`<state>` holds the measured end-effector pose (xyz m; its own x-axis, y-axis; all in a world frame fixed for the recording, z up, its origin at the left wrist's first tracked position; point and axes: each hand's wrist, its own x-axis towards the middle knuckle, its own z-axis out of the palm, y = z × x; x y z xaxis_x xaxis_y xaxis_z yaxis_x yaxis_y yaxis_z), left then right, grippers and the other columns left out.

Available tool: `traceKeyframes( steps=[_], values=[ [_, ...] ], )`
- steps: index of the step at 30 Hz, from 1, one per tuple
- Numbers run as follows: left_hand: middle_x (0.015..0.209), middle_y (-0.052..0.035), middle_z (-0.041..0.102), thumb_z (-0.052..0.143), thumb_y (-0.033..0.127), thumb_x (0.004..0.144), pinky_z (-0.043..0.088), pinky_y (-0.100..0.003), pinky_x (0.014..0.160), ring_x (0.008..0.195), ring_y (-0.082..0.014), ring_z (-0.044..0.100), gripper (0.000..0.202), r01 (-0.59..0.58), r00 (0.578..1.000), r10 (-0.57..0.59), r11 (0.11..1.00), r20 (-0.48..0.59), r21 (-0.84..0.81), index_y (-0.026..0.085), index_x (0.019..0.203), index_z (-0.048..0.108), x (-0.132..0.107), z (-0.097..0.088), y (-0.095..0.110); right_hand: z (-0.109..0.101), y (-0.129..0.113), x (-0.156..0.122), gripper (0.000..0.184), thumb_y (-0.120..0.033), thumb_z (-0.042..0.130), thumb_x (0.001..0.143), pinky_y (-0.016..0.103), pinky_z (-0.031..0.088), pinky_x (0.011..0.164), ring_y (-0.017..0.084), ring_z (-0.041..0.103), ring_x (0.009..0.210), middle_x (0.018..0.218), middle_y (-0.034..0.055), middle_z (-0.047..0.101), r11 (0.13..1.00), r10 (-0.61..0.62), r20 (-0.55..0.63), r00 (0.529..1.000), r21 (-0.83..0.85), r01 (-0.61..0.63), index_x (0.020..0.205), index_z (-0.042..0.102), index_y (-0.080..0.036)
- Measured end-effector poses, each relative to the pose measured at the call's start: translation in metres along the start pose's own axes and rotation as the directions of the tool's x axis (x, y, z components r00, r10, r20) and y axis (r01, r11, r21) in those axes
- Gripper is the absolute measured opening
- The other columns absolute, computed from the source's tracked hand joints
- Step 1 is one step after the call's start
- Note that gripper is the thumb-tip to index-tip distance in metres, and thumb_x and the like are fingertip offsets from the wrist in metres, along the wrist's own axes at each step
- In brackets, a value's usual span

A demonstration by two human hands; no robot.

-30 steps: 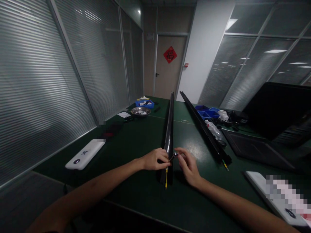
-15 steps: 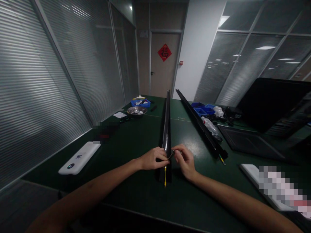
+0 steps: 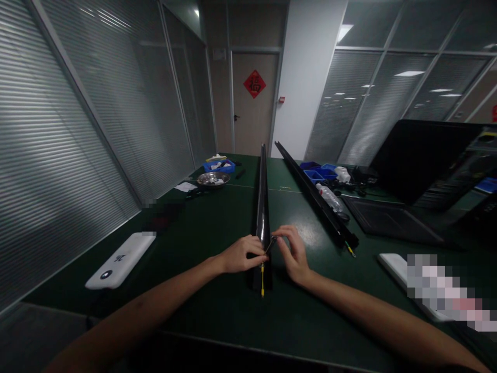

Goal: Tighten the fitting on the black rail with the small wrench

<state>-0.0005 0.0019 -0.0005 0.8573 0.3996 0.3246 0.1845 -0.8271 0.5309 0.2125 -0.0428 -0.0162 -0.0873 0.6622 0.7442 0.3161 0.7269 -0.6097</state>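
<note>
A long black rail (image 3: 262,197) lies lengthwise down the middle of the dark green table (image 3: 202,228), its near end in front of me. A thin yellow wire (image 3: 262,280) sticks out of that near end. My left hand (image 3: 241,254) is closed around the rail's near end from the left. My right hand (image 3: 292,252) pinches a small dark slender piece (image 3: 271,243) against the rail's right side, fingertips almost meeting my left thumb.
A second black rail (image 3: 314,194) runs diagonally to the right, with a plastic bottle (image 3: 328,197) beside it. Blue bins (image 3: 316,172), a metal bowl (image 3: 213,178), a white device (image 3: 120,259) at left, and a black monitor (image 3: 427,155) at right stand around.
The view has drifted, so everything sits a little further left and higher. My right fingers have closed in on the rail and the small piece now lies against it. Left hand keeps its grip.
</note>
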Motion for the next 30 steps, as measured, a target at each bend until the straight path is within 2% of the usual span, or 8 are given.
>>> traceKeyframes(
  steps=[7,19,30],
  values=[
    [0.096,-0.0040,0.074,0.054,0.029,0.102,0.040,-0.033,0.095,0.100,-0.0206,0.062,0.023,0.024,1.000,-0.024,1.000,-0.007,0.007,0.019,0.094,0.074,-0.0011,-0.0012,0.0027,0.0004,-0.0033,0.0001,0.020,-0.021,0.044,0.103,0.041,0.047,0.086,0.024,0.058,0.097,0.101,0.0076,0.063,0.998,-0.037,0.032,0.999,-0.041,0.038,0.110,0.063,-0.023],
    [0.093,-0.0043,0.073,0.054,0.031,0.103,0.041,-0.032,0.094,0.097,-0.0197,0.063,0.026,0.033,0.999,-0.033,0.999,0.000,0.012,0.018,0.091,0.074,0.0002,-0.0017,0.0044,0.0002,-0.0030,0.0001,0.020,-0.019,0.042,0.104,0.041,0.049,0.083,0.023,0.059,0.093,0.097,0.0074,0.063,0.997,-0.059,0.030,0.998,-0.057,0.061,0.107,0.061,-0.023],
    [0.101,-0.0061,0.072,0.055,0.034,0.103,0.042,-0.034,0.098,0.101,-0.0209,0.063,0.025,0.023,1.000,-0.023,1.000,-0.004,0.005,0.018,0.098,0.075,-0.0013,-0.0012,0.0015,0.0011,0.0000,-0.0024,0.020,-0.019,0.042,0.103,0.040,0.050,0.081,0.023,0.059,0.092,0.097,0.0076,0.060,0.997,-0.070,0.026,0.997,-0.036,0.071,0.107,0.062,-0.023]
  ],
)
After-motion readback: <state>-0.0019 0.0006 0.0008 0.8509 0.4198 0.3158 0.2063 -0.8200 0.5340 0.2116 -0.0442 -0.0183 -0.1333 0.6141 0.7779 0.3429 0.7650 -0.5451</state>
